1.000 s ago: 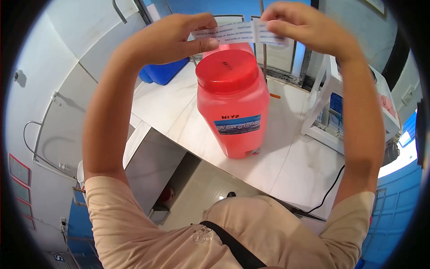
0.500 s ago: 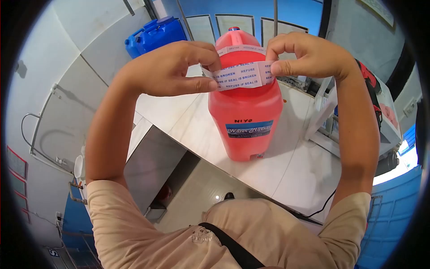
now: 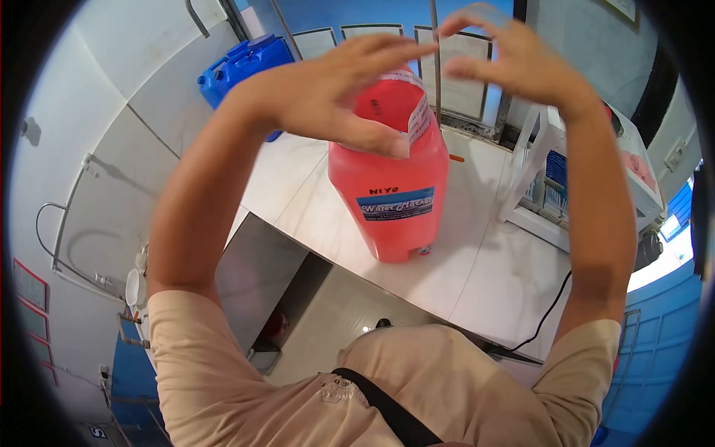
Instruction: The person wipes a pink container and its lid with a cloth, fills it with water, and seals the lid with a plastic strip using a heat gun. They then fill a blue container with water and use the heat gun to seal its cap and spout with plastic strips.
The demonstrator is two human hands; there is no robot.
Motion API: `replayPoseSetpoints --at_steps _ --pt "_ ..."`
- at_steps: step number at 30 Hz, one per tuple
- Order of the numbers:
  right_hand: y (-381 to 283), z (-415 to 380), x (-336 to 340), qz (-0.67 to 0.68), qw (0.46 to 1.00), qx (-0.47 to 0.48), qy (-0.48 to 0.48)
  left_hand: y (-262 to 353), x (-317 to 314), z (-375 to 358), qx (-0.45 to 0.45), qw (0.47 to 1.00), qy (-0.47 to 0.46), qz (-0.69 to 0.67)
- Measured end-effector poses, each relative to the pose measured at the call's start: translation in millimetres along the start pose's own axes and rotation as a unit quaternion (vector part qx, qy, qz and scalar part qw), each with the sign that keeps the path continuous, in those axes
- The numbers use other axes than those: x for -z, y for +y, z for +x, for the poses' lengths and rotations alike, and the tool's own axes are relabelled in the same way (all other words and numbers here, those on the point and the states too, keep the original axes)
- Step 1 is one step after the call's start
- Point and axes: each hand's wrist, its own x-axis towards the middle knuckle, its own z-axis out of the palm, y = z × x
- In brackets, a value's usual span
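Note:
A red, see-through water container (image 3: 391,186) stands upright on the white tiled counter (image 3: 477,179), with a blue label and "NIYO" written above it. Around its upper part runs a white seal band (image 3: 418,119) with blue print, partly hidden by my left hand. My left hand (image 3: 346,93) is spread over the container's left upper side, its thumb tip overlapping the band's edge; nothing is gripped in it. My right hand (image 3: 506,56) is raised to the container's upper right, apart from it, fingers spread, empty and slightly blurred.
Behind on the left is a blue jug (image 3: 249,67). A white rack (image 3: 540,182) with packed items stands at the right of the counter. A black cable (image 3: 547,316) crosses the front right edge, and a small orange object (image 3: 456,158) lies behind the container.
Both hands have let go of the seal band. My right hand has moved up and away to the right; the left has opened. The band now hangs round the container's right side.

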Motion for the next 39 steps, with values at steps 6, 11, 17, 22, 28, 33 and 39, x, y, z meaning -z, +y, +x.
replayPoseSetpoints --at_steps 6,11,17,22,28,33,39 --pt "124.9 -60.2 78.5 -0.292 0.878 -0.362 -0.114 -0.5 -19.9 4.7 0.155 0.974 -0.158 -0.056" --pt "192.7 -116.5 84.9 -0.186 0.78 -0.566 -0.191 -1.3 -22.0 5.9 0.148 0.977 -0.147 -0.052" --pt "205.3 -140.8 87.3 0.0 0.831 -0.546 -0.108 -1.7 -11.0 18.0 0.121 0.982 -0.124 -0.074" --pt "193.5 -171.7 116.8 0.198 0.844 -0.493 0.073 6.3 -3.4 29.2 0.171 0.961 -0.201 -0.086" --pt "65.2 -232.3 112.1 0.317 0.809 -0.416 0.269 -0.5 -2.5 28.6 0.134 0.968 -0.203 -0.057" --pt "-0.6 -287.6 64.2 0.353 0.827 -0.34 0.276 -6.5 -3.1 33.8 0.109 0.968 -0.22 -0.045" --pt "-50.3 -305.8 25.9 0.318 0.868 -0.288 0.249 -5.8 3.2 39.5 0.097 0.962 -0.252 -0.05"
